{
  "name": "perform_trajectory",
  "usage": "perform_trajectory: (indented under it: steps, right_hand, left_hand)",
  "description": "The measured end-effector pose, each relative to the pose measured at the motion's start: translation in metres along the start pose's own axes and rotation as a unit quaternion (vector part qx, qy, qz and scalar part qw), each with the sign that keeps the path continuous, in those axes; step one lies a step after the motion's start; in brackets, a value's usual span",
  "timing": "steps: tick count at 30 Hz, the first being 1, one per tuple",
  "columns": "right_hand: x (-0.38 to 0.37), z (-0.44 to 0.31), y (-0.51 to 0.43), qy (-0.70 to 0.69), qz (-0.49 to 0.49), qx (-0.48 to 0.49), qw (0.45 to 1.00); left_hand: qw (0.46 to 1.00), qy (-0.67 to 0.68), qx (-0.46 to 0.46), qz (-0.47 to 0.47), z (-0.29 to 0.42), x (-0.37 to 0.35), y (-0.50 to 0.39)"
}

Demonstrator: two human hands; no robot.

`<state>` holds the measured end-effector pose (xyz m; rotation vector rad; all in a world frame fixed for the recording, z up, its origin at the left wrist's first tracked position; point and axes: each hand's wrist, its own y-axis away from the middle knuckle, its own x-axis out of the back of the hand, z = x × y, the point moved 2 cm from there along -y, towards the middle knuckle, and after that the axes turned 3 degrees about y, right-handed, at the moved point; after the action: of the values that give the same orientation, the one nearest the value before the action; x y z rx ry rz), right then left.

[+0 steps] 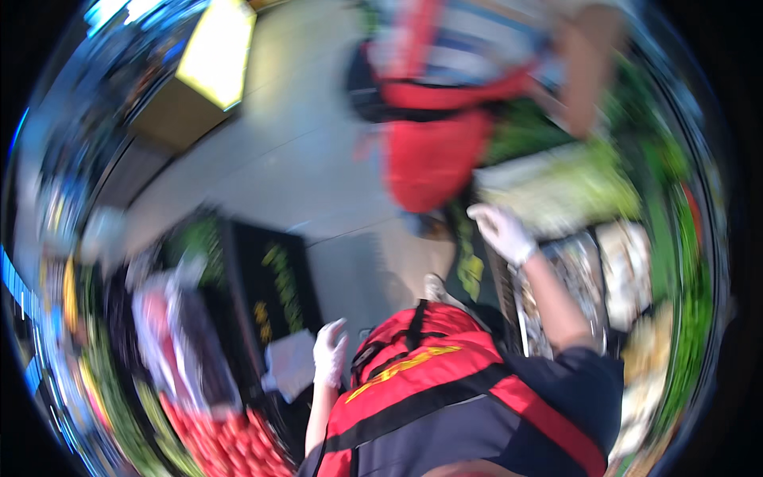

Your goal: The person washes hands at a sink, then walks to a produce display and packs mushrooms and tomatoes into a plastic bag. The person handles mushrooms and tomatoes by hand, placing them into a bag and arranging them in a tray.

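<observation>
My left hand [331,352], in a whitish glove, hangs beside a pale sheet [290,364] on the side of the left produce stand; its fingers look slightly apart and nothing shows in them. On the right, my right hand [501,234], in the same kind of glove, is raised with curled fingers near pale green leafy vegetables [560,188]; whether anything is in it is unclear. A red apron or vest [417,352] with black straps covers my front. Plastic-wrapped produce [179,340] and red vegetables [223,438] lie on the left stand.
Ahead stands another person in a red apron [438,158], an arm over the right-hand produce. That display also holds packaged goods [563,286] and whitish produce [625,268]. Grey floor [286,161] runs between the stands; a lit box [217,50] stands beyond. Much is motion-blurred.
</observation>
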<state>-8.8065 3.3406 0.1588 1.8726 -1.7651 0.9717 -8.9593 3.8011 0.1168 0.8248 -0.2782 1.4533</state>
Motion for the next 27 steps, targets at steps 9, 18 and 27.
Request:
perform_trajectory:
  steps: [9,18,27]
  right_hand:
    - [-0.249,-0.339,-0.016,-0.190,-0.413,0.236,0.859]
    - [-0.429,-0.612,-0.109,-0.191,-0.275,0.528,0.780]
    - [-0.612,-0.692,-0.142,0.201,-0.230,0.580,0.755]
  left_hand:
    - [0.943,-0.050,-0.049,0.324,-0.066,0.114,0.115]
    - [0.847,0.097,-0.051,0.521,-0.167,0.330,0.207]
    - [0.946,-0.069,-0.074,0.308,-0.278,0.454,0.020]
